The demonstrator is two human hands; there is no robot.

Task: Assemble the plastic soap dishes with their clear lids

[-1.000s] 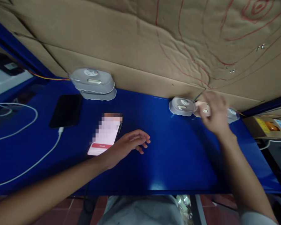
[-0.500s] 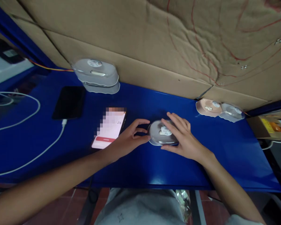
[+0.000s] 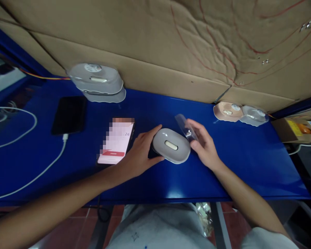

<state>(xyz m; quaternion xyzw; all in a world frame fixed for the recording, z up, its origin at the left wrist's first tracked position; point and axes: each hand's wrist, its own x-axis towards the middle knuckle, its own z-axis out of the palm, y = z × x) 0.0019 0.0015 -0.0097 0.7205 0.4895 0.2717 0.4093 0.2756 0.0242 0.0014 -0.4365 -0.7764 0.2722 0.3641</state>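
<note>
A grey oval case (image 3: 171, 146) with a cream slot-shaped inset on top sits near the middle of the blue table. My left hand (image 3: 142, 148) grips its left side, thumb at the near edge and fingers at the far edge. Just right of the case, my right hand (image 3: 206, 145) holds a clear plastic cover (image 3: 186, 128) between thumb and fingers, tilted and apart from the case. Left of my left hand lies a phone (image 3: 116, 140) with a lit pink and white screen.
Stacked grey cases (image 3: 98, 81) stand at the back left, beside a dark phone (image 3: 69, 114) with a white cable (image 3: 59, 155). A peach case (image 3: 226, 111) and a grey case (image 3: 254, 116) rest by the cardboard wall (image 3: 145, 45). An open box (image 3: 285, 130) is at the right.
The clear cover has come off the grey case and is now in my right hand, to the right. My left hand has closed on the case, which shows uncovered. The view has shifted slightly.
</note>
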